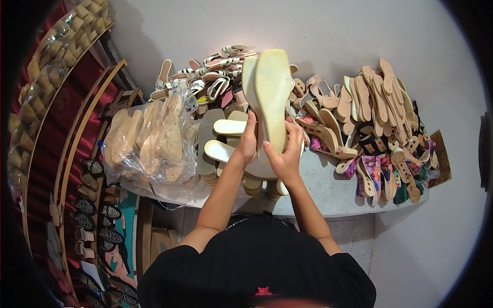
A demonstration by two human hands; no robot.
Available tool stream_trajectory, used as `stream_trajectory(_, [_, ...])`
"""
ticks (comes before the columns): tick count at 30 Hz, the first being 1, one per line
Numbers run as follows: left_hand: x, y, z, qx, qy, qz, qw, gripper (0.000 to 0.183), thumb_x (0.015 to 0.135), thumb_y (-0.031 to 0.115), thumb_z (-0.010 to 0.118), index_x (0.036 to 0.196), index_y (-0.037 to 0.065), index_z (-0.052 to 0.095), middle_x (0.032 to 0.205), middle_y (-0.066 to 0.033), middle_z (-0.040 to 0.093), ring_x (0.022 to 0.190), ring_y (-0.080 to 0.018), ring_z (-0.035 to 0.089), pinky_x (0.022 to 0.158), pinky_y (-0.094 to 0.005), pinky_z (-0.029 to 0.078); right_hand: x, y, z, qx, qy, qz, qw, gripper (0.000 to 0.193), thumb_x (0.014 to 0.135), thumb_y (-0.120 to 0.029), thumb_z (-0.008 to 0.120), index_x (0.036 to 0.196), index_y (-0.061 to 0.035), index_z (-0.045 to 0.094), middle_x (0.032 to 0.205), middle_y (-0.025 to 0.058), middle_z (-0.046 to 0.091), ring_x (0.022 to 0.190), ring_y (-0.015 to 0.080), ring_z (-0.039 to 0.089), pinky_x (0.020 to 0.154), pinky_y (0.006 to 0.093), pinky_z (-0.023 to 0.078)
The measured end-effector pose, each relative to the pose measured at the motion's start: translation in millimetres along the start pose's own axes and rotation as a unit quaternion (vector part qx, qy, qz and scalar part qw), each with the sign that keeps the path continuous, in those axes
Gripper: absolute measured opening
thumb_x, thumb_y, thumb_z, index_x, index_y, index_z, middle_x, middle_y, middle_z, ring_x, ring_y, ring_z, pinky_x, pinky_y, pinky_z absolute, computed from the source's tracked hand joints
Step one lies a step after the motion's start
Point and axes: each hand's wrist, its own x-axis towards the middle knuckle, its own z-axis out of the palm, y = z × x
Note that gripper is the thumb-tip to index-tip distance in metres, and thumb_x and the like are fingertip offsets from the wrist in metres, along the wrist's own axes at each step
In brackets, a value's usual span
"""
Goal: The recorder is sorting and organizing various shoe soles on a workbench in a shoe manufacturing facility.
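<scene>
Both of my hands hold a pair of cream shoe soles (273, 77), one lapped over the other, upright above the table. My left hand (248, 139) is closed along their left edge, with its thumb up the side. My right hand (285, 155) grips the lower right part, its thumb on the near face and its fingers round the edge. Just left of my left hand, white-topped soles (229, 127) lie over a stack of grey-brown soles (207, 163). The soles' far side and some fingertips are hidden.
Clear plastic bags of wooden-looking soles (149, 138) sit on the left of the white table (323, 197). White strappy sandals (215, 66) are heaped at the back. Tan insoles (382, 97) and floral wedge soles (372, 177) pile up at right. Shoe racks (72, 149) line the left.
</scene>
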Motion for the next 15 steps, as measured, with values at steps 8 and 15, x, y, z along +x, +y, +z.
stream_trajectory(8, [-3, 18, -49, 0.105, 0.010, -0.119, 0.987, 0.049, 0.092, 0.018, 0.047, 0.132, 0.005, 0.022, 0.102, -0.0163, 0.059, 0.077, -0.0233, 0.063, 0.062, -0.0328, 0.054, 26, 34, -48, 0.158, -0.081, 0.143, 0.974, 0.037, 0.087, -0.021, 0.043, 0.115, 0.0031, 0.046, 0.097, 0.0125, 0.057, 0.082, 0.0194, 0.054, 0.070, 0.0317, 0.046])
stream_trajectory(15, [-13, 51, -101, 0.357, -0.125, -0.104, 0.920, 0.035, 0.078, 0.012, 0.067, 0.108, -0.002, 0.057, 0.103, -0.0085, 0.062, 0.085, -0.0118, 0.059, 0.079, -0.0279, 0.047, 10, 47, -60, 0.211, -0.058, 0.239, 0.946, 0.038, 0.083, -0.011, 0.048, 0.118, 0.0007, 0.040, 0.088, 0.0056, 0.053, 0.069, 0.0102, 0.048, 0.059, 0.0231, 0.041])
